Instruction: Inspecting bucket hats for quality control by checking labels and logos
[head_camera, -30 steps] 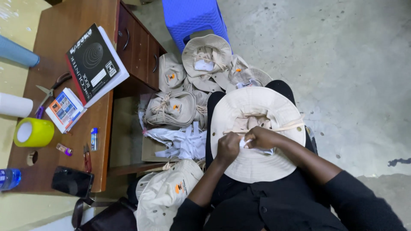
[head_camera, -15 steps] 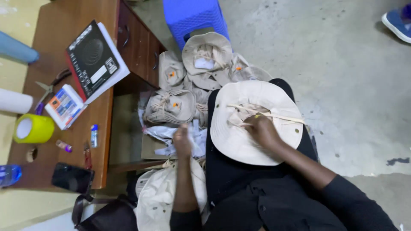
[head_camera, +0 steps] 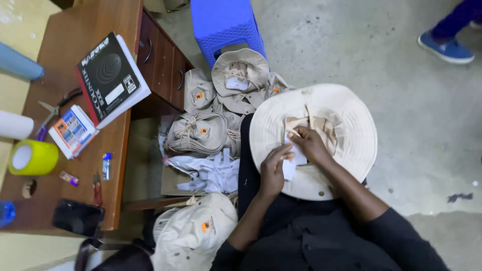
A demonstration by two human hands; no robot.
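A beige wide-brimmed hat [head_camera: 346, 120] lies upside down on my lap. Both hands work at its middle. My left hand [head_camera: 273, 168] pinches a small white paper tag [head_camera: 291, 163] at the hat's inner band. My right hand [head_camera: 311, 143] presses on the same tag and the band from above. A thin cord of the hat runs up past my right fingers.
A pile of beige hats [head_camera: 216, 110] and white paper tags [head_camera: 208, 173] lies on the floor to my left, another hat [head_camera: 193, 233] nearer. A blue plastic stool [head_camera: 226, 22] stands beyond. The wooden desk [head_camera: 60, 125] holds a black book, yellow tape roll, pliers. Another person's blue shoe [head_camera: 447, 47] is far right.
My left hand came back from the pile at my left to the hat, and a white tag is now between both hands. The blue shoe moved further into view.
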